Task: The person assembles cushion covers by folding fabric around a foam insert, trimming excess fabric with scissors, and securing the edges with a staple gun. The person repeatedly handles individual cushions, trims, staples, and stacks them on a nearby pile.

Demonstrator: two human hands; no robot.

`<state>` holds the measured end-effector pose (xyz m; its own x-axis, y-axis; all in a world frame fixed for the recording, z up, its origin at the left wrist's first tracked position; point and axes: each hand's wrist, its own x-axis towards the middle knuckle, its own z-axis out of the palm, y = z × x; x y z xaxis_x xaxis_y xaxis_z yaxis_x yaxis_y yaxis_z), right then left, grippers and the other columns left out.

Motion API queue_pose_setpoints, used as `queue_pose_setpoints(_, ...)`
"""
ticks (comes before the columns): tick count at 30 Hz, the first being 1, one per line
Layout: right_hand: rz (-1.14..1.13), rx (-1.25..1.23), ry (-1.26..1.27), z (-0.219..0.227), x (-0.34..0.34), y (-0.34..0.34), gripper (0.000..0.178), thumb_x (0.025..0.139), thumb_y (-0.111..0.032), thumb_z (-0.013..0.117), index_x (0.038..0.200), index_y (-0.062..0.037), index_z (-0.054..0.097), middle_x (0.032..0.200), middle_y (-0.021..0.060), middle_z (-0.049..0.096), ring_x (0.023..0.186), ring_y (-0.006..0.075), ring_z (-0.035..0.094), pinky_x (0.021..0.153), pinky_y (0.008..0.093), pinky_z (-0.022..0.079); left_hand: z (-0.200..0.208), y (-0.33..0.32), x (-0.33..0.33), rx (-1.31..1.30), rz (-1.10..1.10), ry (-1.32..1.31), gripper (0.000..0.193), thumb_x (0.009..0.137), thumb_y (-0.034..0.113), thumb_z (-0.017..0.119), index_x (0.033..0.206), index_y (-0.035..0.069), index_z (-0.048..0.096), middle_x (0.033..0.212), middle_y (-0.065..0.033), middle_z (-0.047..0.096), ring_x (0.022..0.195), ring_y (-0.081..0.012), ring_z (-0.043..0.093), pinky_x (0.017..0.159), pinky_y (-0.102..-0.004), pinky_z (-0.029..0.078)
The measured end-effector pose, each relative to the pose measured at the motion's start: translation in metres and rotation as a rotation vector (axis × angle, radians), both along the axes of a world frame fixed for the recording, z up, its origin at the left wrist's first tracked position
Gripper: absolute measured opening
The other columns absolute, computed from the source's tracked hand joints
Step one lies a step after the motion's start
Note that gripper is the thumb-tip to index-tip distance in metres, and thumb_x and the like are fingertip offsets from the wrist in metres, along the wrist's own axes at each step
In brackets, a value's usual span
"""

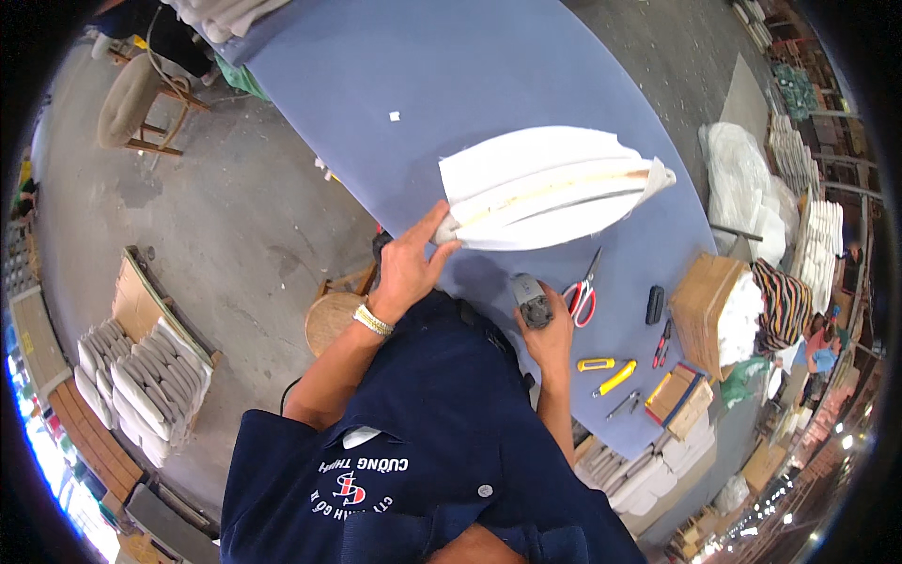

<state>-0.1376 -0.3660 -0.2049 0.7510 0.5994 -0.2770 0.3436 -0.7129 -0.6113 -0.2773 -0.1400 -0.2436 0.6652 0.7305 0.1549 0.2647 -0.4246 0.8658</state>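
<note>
A long white fabric-covered cushion (536, 188) lies across the blue-grey table, its underside facing up. Along its middle runs a pale strip with a dark line beside it, and loose white cloth stands up at the edges. At the near left tip, my left hand (411, 268) has its thumb and fingers closed on the cushion's grey end. My right hand (550, 334) is wrapped round a grey and black staple gun (532, 303), held near the table's front edge, apart from the cushion. Red-handled scissors (583, 299) lie just right of it.
On the table (451, 56) at right lie yellow cutters (615, 378), red pliers (662, 344), a black object (655, 305) and a small open box (672, 395). A carton (705, 305) stands at its right edge. A stool (338, 324) and stacked cushions (155, 381) are at left.
</note>
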Motion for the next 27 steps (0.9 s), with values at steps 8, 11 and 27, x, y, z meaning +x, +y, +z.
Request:
queue_pose_setpoints(8,-0.169,0.372,0.100,0.007,0.023,0.017,0.027,0.087,-0.005,0.076,0.114,-0.0020,0.074,0.111,0.0160,0.073,0.109,0.0335,0.068,0.095,0.0409,0.052,0.000,0.001,-0.001,-0.016,-0.031,0.067,0.060,0.089,0.019,0.082,0.144,0.005,0.061,0.131,-0.0215,0.070,0.117,-0.0347,0.071,0.095,-0.0394,0.058)
queue_pose_setpoints(11,0.032,0.598,-0.217,0.056,0.028,0.079,0.014,0.088,-0.006,0.075,0.102,-0.0051,0.076,0.102,0.0110,0.074,0.099,0.0310,0.068,0.089,0.0388,0.052,-0.003,-0.001,0.003,0.050,-0.009,-0.004,0.059,0.089,0.019,0.082,0.143,0.005,0.062,0.130,-0.0216,0.070,0.114,-0.0344,0.073,0.094,-0.0388,0.058)
queue_pose_setpoints(27,0.236,0.456,-0.375,-0.003,0.053,0.125,0.022,0.079,-0.016,0.083,0.096,-0.0076,0.072,0.106,0.0137,0.062,0.105,0.0367,0.057,0.094,0.0489,0.046,-0.035,-0.008,0.003,0.026,-0.005,0.039,0.059,0.099,0.047,0.064,0.150,0.019,0.055,0.127,-0.0147,0.072,0.100,-0.0372,0.074,0.083,-0.0495,0.060)
